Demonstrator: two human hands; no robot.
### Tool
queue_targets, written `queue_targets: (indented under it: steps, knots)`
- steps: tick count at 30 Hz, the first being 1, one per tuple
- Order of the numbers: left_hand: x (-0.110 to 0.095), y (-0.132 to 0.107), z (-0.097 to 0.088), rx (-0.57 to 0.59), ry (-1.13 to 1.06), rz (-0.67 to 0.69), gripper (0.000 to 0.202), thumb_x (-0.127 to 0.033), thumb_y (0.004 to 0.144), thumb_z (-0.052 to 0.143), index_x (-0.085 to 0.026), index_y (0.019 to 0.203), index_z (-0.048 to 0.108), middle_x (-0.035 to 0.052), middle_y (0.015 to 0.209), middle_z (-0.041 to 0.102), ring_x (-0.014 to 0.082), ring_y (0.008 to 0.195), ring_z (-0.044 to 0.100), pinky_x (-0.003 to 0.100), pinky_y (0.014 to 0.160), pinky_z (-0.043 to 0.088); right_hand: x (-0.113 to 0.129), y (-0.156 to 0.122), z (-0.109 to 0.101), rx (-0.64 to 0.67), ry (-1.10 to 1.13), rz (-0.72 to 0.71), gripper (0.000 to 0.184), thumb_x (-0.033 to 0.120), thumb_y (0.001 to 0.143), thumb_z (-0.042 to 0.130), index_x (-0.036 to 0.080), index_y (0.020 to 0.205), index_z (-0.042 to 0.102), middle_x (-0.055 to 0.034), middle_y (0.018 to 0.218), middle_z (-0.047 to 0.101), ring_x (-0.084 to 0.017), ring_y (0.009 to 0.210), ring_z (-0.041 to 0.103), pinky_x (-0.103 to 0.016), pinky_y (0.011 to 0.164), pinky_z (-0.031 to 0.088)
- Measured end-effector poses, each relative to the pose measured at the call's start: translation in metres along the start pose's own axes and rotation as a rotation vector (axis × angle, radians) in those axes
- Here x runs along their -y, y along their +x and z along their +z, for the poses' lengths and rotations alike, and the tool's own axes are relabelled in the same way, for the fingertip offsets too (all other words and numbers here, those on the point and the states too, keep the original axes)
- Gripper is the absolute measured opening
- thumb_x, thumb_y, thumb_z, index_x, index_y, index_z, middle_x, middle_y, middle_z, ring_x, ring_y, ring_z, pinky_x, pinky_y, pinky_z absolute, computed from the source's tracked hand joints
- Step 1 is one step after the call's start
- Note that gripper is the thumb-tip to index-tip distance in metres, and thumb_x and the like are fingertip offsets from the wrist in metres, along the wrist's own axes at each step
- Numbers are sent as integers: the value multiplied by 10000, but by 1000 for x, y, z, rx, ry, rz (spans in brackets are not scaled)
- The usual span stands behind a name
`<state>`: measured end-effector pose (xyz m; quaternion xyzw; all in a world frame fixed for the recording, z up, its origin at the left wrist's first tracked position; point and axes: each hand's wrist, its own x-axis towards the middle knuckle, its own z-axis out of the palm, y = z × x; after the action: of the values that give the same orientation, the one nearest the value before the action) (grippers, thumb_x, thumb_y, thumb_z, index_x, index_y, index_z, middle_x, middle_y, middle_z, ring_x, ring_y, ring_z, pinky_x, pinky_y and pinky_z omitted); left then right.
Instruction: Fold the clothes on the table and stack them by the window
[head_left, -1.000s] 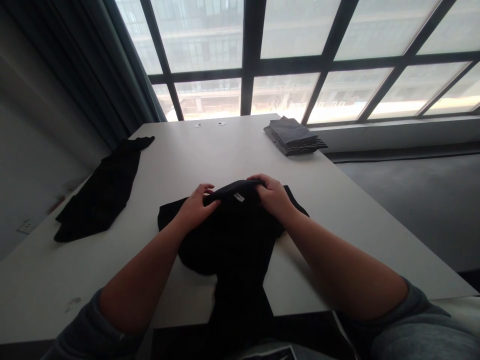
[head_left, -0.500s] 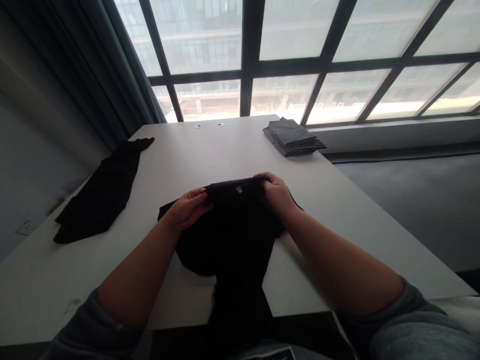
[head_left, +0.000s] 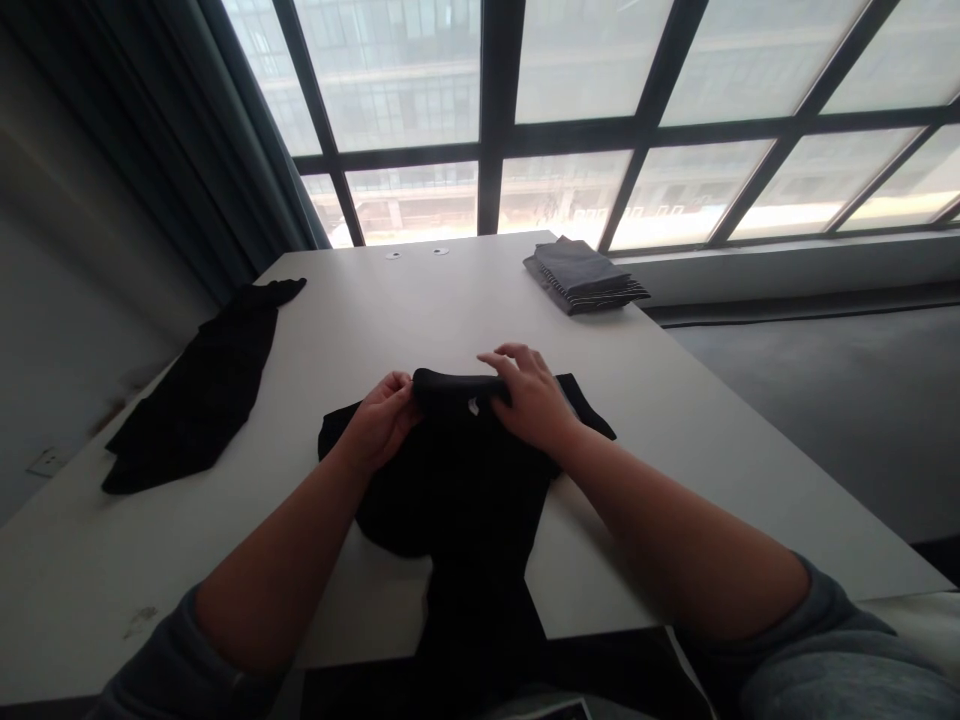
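A black garment (head_left: pixel 480 490) lies spread in front of me on the white table. It has a folded, band-like top edge and a small pale label (head_left: pixel 473 406) just below that edge. My left hand (head_left: pixel 382 415) pinches the left end of the band between thumb and fingers. At the right end, my right hand (head_left: pixel 529 395) has its fingers apart above the band, while the thumb is lower, against the cloth. The garment's lower part runs toward me and hangs over the table's near edge.
Another dark garment (head_left: pixel 202 390) lies along the left side of the white table (head_left: pixel 375 310). A stack of folded grey and striped clothes (head_left: pixel 585 277) sits at the far right corner. Behind stand a large window (head_left: pixel 495 140) and a dark curtain (head_left: pixel 187 120).
My right hand has loosened from the band's right end and shifted slightly left, its fingers spreading. The band has sunk a little toward the table. My left hand keeps its pinch.
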<state>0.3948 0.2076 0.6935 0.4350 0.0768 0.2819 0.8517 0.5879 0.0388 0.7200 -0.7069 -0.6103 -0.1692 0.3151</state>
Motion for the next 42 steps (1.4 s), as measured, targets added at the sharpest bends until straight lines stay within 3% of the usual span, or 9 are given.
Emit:
queue_targets:
  steps: [5, 10, 17, 25, 28, 32, 35, 38, 42]
  knots:
    - [6, -8, 17, -57, 109, 92, 357, -314, 831, 871, -257, 956, 541, -59, 806, 636, 107, 741, 626, 212, 723, 538, 25, -6, -2, 71, 9, -231, 451, 205, 956, 653, 280, 1400, 648, -97, 1316, 685, -303, 1242, 603, -610, 1221, 333]
    - [14, -16, 23, -57, 261, 128, 228, -333, 875, 786, -231, 928, 590, -37, 833, 609, 98, 700, 551, 199, 634, 452, 28, -9, 4, -4, 132, -231, 215, 255, 1056, 578, 237, 1217, 721, -83, 1095, 749, -232, 990, 693, -382, 918, 546]
    - [15, -26, 34, -34, 601, 187, 311, -304, 802, 782, -230, 913, 501, -43, 846, 588, 128, 757, 533, 257, 716, 457, 27, -11, 1, -56, 99, -209, 192, 205, 1052, 538, 215, 1138, 709, -67, 982, 757, -206, 856, 704, -314, 773, 525]
    - [12, -26, 35, -189, 1119, 331, 243, -83, 730, 588, -238, 918, 578, -47, 792, 566, 149, 691, 480, 300, 701, 390, 23, -10, -6, -53, 43, -186, 165, 203, 1025, 513, 224, 1078, 668, -64, 965, 743, -206, 827, 688, -308, 737, 494]
    - [13, -22, 30, -212, 1074, 275, 193, -135, 790, 658, -242, 949, 638, -40, 787, 609, 155, 672, 503, 299, 678, 385, 17, -7, -9, -116, 43, -81, 174, 212, 1027, 486, 233, 1047, 658, -71, 959, 717, -226, 866, 676, -330, 771, 505]
    - [18, -15, 22, -75, 805, 96, 114, -308, 863, 733, -218, 929, 707, -10, 790, 665, 172, 717, 575, 289, 693, 436, 8, -2, -8, -153, 40, 29, 195, 213, 1016, 492, 239, 1066, 679, -85, 986, 687, -256, 924, 661, -374, 833, 536]
    - [20, -15, 22, -43, 601, 26, 214, -375, 861, 770, -209, 986, 723, 6, 868, 705, 176, 776, 618, 289, 744, 478, 9, -1, -6, -143, 20, -34, 335, 171, 978, 519, 234, 1265, 680, -127, 1207, 651, -285, 1094, 634, -434, 972, 543]
    - [18, -17, 26, 1, 594, 62, 228, -366, 846, 793, -204, 995, 732, 5, 881, 712, 176, 804, 629, 290, 776, 491, 15, -3, -5, -49, -9, -159, 466, 147, 968, 534, 264, 1405, 648, -127, 1389, 594, -300, 1265, 557, -472, 1096, 492]
    - [15, -20, 31, 57, 712, 131, 167, -306, 839, 799, -194, 941, 728, 8, 877, 707, 178, 832, 629, 293, 793, 487, 16, -3, -6, 10, -10, -188, 339, 176, 1023, 527, 280, 1270, 734, -93, 1284, 685, -278, 1194, 574, -449, 1067, 480]
